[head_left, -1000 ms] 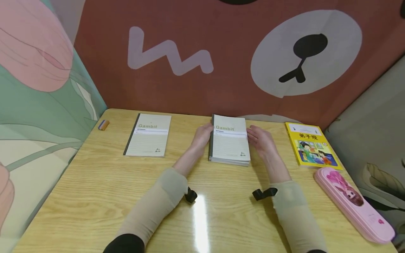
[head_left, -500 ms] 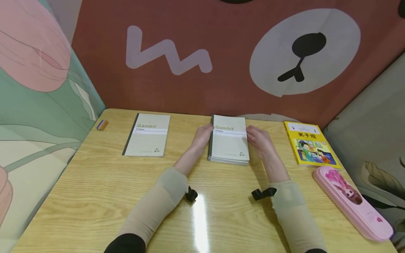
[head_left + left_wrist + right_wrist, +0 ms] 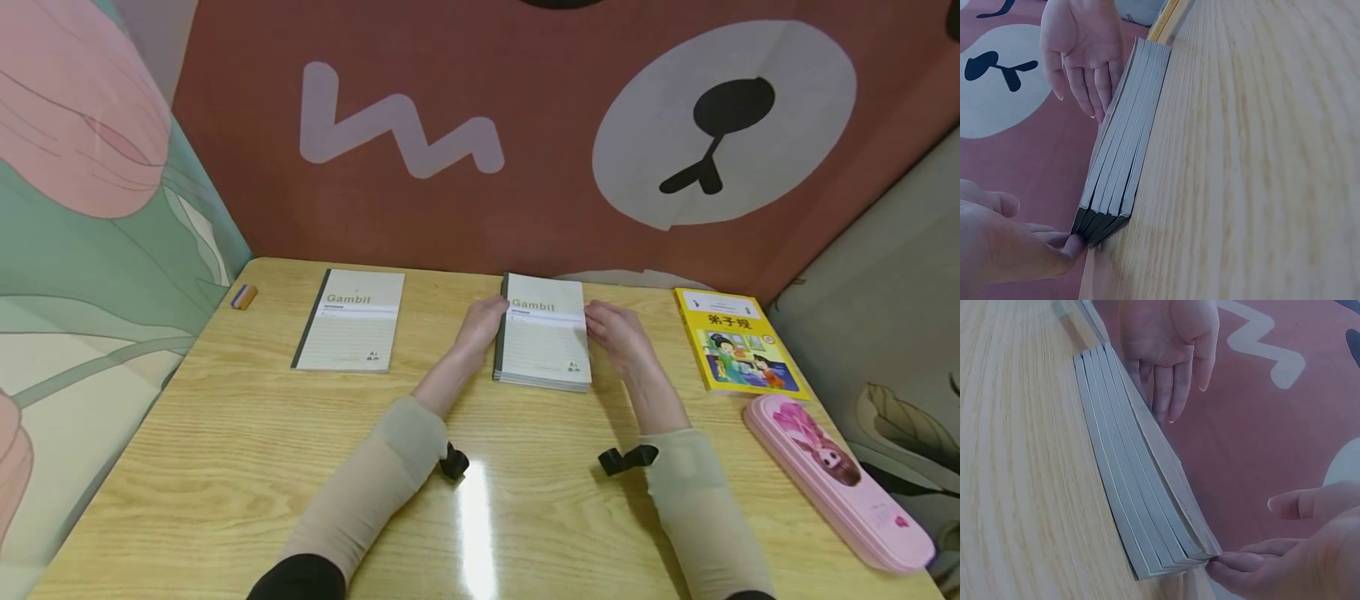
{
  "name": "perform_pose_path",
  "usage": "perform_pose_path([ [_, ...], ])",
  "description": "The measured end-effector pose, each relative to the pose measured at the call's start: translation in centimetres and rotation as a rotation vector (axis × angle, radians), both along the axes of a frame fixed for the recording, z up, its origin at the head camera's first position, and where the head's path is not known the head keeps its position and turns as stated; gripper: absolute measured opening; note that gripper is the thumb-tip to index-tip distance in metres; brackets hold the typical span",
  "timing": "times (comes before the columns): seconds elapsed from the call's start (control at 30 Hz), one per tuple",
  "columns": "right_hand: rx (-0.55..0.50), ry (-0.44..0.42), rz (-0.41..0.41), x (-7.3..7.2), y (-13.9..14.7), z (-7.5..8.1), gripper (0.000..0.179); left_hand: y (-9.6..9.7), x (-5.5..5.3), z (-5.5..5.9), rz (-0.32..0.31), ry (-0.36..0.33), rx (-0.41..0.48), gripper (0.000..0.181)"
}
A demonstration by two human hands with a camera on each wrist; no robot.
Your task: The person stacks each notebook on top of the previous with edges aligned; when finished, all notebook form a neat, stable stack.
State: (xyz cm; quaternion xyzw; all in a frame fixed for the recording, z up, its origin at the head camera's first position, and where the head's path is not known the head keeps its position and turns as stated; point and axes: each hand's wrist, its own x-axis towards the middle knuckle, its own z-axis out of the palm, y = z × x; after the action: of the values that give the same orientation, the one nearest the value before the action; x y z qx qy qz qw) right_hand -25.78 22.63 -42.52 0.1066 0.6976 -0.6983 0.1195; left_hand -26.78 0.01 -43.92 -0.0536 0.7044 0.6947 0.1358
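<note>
A stack of several white Gambit notebooks (image 3: 546, 342) with dark spines lies on the table between my hands. My left hand (image 3: 478, 329) touches the spine side with its fingers; in the left wrist view those fingers (image 3: 1063, 244) meet the dark corner of the stack. On the opposite side, my right hand (image 3: 618, 333) has its fingertips against the page edges. The right wrist view shows its fingers (image 3: 1235, 565) fairly straight, with the thumb apart from the stack. Layered notebook edges (image 3: 1135, 469) look nearly even there. Neither hand curls round the notebooks.
One more Gambit notebook (image 3: 351, 321) lies to the left on the wooden table (image 3: 360, 467). A small eraser-like block (image 3: 244, 297) sits near the left edge. On the right are a yellow picture book (image 3: 741, 343) and a pink pencil case (image 3: 840, 487). A printed wall (image 3: 420, 217) borders the back.
</note>
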Motion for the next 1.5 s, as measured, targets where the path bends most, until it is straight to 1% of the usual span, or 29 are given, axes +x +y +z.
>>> perform_pose_path([
  [0.2,0.011,-0.013,0.006,0.0,-0.1,0.0,0.063,0.0,0.1,-0.1,-0.006,-0.012,-0.002,0.057],
  [0.43,0.008,-0.018,0.009,0.2,-0.1,0.0,0.063,0.4,0.4,0.2,-0.021,-0.016,-0.058,0.056],
  [0.57,-0.003,-0.019,0.004,0.3,-0.2,0.0,0.064,0.4,0.5,0.2,-0.034,-0.016,-0.06,0.057],
  [0.87,-0.031,-0.016,-0.006,0.4,-0.4,0.4,0.065,-0.4,0.2,0.3,-0.083,-0.025,-0.036,0.06],
  [0.97,-0.013,0.012,-0.02,0.5,-0.5,0.6,0.065,-1.2,-0.1,0.6,-0.106,-0.021,-0.063,0.061],
  [1.03,0.007,0.046,-0.046,0.6,-0.8,0.9,0.066,-2.2,-0.2,0.9,-0.123,-0.006,-0.09,0.061],
  [1.1,0.018,0.09,-0.077,0.8,-1.4,1.4,0.066,-3.6,-0.5,1.3,-0.131,0.019,-0.132,0.061],
  [1.17,0.011,0.126,-0.104,0.6,-2.6,1.9,0.065,-5.5,-0.7,1.7,-0.133,0.042,-0.158,0.062],
  [1.23,-0.015,0.152,-0.113,0.3,-4.2,2.4,0.062,-7.8,-0.9,2.2,-0.129,0.055,-0.204,0.062],
  [1.37,-0.088,0.168,-0.106,-0.8,-8.0,3.2,0.054,-12.4,-1.3,3.0,-0.109,0.061,-0.268,0.062],
  [1.5,-0.17,0.156,-0.074,-1.5,-12.0,3.5,0.049,-16.3,-1.8,3.7,-0.061,0.078,-0.339,0.06],
])
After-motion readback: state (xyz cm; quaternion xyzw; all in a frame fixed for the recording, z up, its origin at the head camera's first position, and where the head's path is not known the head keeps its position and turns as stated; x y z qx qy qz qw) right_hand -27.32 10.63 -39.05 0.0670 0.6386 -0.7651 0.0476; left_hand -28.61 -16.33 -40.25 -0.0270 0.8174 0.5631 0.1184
